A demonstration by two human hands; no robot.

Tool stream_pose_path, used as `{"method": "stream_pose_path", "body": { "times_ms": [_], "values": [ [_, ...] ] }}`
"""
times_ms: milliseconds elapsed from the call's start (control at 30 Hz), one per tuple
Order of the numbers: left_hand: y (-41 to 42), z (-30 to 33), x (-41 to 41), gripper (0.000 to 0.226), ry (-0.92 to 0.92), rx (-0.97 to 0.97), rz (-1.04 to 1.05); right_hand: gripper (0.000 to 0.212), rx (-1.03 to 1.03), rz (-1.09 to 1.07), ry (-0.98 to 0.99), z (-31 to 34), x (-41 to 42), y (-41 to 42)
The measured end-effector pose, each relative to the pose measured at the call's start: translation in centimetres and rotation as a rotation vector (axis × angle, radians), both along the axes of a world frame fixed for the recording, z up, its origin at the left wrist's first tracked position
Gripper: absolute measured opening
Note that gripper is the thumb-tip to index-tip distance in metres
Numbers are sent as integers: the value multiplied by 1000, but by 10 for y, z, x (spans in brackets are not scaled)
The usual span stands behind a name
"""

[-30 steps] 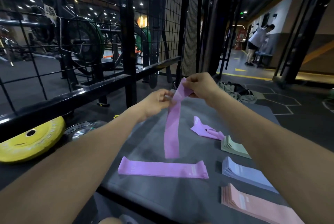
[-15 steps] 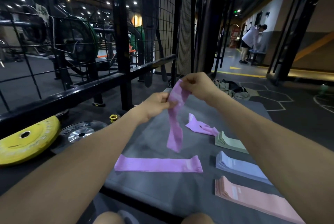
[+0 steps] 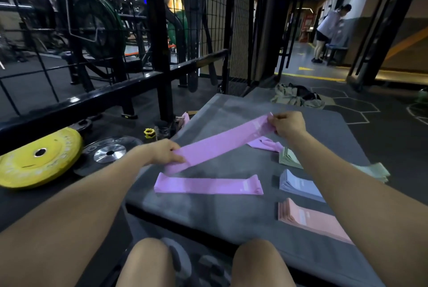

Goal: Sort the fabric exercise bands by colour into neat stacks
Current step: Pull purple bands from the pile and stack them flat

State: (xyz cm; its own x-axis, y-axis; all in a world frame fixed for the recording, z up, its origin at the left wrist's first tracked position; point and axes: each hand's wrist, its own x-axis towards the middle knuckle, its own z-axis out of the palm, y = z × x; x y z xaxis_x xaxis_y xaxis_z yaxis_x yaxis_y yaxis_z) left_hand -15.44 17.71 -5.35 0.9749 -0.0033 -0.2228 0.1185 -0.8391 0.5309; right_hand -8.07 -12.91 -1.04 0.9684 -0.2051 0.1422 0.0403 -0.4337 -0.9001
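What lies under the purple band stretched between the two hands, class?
Below the stretched purple band lies the grey mat, with a flat purple band nearer the person. A crumpled purple band shows beneath its far end, partly covered by the right hand.

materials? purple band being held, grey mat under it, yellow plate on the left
Purple band: looks like woven fabric, matte; it bends softly between the left hand and right hand.
Grey mat: probably foam with a matte vinyl-type skin; thick edge, whitish scuffs.
Yellow plate: likely rubber bumper, dull sheen, raised lettering, dark centre hole.
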Motion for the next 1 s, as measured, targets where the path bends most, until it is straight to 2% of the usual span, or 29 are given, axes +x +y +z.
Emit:
{"method": "stream_pose_path", "body": {
  "times_ms": [100, 200, 300, 367, 433, 567, 833, 1000],
  "values": [
    [14, -9, -8, 17, -6, -109, 124, 28, -3, -47, 51, -27, -2, -2],
    [23, -25, -9, 10, 66, -447, 319, 34, -24, -95, 125, -53, -4, 3],
    [24, -39, -10, 12, 106, -643, 450, 20, -64, -62, 169, -74, -9, 10],
    [25, -47, -10, 14, 107, -708, 497, 12, -66, -65, 182, -87, -11, 10],
    [28, -53, -9, 12, 99, -712, 540, 9, -59, -64, 239, -100, -13, 9],
    [31, -68, -5, 15, 12, -630, 635, 32, -235, -90, 278, -118, -16, 14],
    [32, -92, -5, 16, -142, -287, 649, 28, -286, -107, 301, -136, -29, 17],
    [30, -95, -8, 10, -157, -228, 621, 29, -324, -111, 304, -142, -32, 18]
  ]
}}
